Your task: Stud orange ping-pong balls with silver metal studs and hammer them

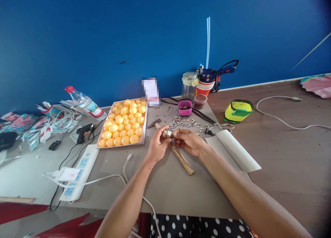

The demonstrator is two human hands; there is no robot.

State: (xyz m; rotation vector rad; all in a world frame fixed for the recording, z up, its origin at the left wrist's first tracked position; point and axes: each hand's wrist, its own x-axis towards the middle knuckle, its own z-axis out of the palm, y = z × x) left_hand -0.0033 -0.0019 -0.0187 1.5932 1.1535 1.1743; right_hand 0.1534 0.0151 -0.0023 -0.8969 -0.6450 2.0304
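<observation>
My left hand [157,145] and my right hand [188,141] meet over the middle of the table, both pinching a small shiny silver studded ball [168,133] between their fingertips. Under the hands lies a wooden-handled hammer [178,155]. Just beyond them a scatter of small silver studs [184,122] covers the table. To the left stands a white tray [143,132] filled with several orange balls [123,125].
A white power strip [79,172] with cables lies front left, a black glue gun [84,130] and a water bottle [85,102] beyond it. A pink box [185,107], jars and a cup of tools [205,84] stand at the back. A yellow-green pouch [238,110] and white paper [236,149] lie right.
</observation>
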